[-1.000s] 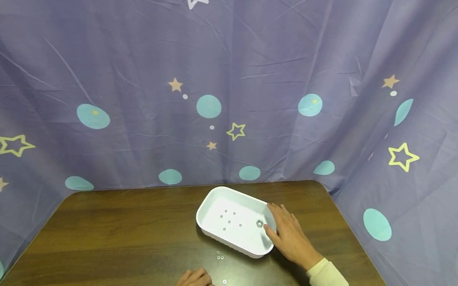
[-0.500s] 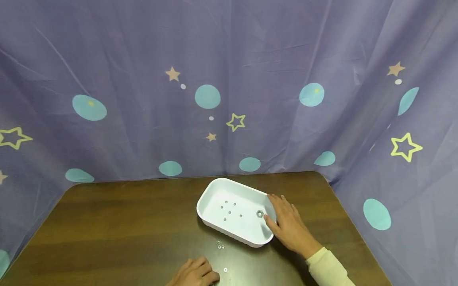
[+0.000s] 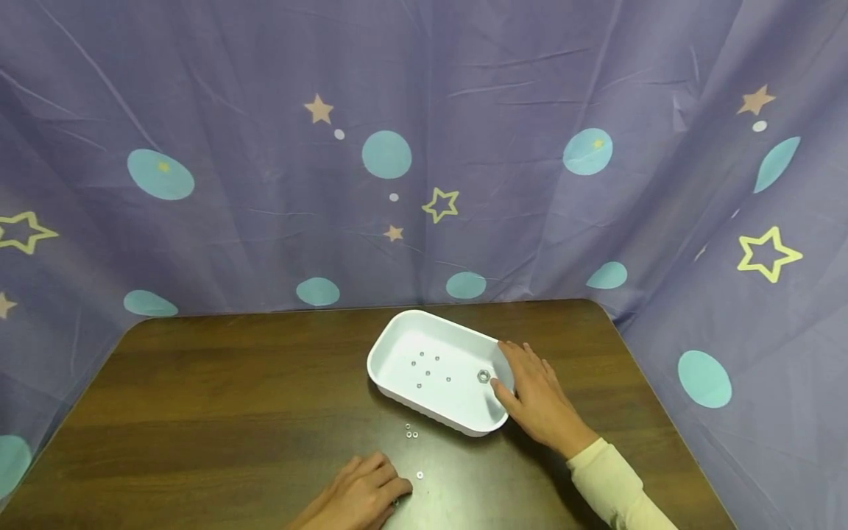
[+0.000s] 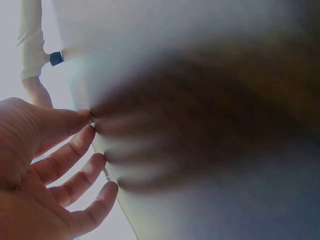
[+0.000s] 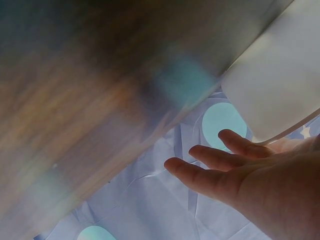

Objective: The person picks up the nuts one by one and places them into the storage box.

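Note:
My left hand is low over the table, left of a lone small nut. In the left wrist view its thumb and index finger pinch a tiny metal nut, mostly hidden by the fingertips; the other fingers are bent with their tips near the tabletop. My right hand rests at the right end of a white tray, thumb over the rim and the other fingers extended along the outside. Inside the tray lie several small nuts and one larger hex nut near my right thumb.
Three small nuts lie together on the dark wooden table, just in front of the tray. A purple curtain with stars and blue dots hangs behind the table and along its sides.
The head view has tilted downward, so table and tray appear higher and more of my left hand shows. Relative to the tray, my right hand looks unmoved.

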{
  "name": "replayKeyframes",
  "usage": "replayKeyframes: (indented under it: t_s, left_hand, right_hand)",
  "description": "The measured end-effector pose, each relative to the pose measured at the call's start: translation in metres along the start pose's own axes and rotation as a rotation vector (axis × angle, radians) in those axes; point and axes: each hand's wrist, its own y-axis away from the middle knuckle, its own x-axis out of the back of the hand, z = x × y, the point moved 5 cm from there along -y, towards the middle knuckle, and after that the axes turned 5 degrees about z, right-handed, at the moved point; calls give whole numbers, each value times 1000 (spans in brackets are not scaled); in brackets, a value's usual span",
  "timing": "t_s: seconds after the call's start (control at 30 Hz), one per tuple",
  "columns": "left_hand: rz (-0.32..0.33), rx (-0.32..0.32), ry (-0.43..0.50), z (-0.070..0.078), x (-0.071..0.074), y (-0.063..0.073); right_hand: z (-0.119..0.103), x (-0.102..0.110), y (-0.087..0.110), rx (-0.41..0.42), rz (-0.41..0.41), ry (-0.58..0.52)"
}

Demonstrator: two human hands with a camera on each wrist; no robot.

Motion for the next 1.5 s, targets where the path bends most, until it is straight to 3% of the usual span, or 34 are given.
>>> replayKeyframes:
  t_s: [0.2,0.43,0.53,0.63,0.8,0.87,1.0,1.17,1.5]
  left_hand:
    - [15,-48,-63,3,0,-5]
    - [-156,35,19,6,-4,-9]
    - [-178,46,27,6,-4,-10]
    - [-138,31,12,5,-2,-14]
    - [69,-33,-49,1,9,-29]
    - [118,-33,-57,-3,17,-35]
    - [108,24,-7,-14,35,-49]
    - [107,73,-32,-29,49,-67]
    - [76,115,-86,-53,44,-92]
  right_hand:
    - [0,1,-1,1,10,10]
    - [-1,0,-1,1,15,12]
    - [-1,-1,0,-2,16,12]
    - [0,-1,1,-4,18,14]
    - [-1,0,1,-1,18,11]
    - [-2,0,1,-3,17,9]
    - [-3,0,2,-9,18,7]
    - [-3,0,2,-11,17,10]
    - [-4,-1,2,-3,25,13]
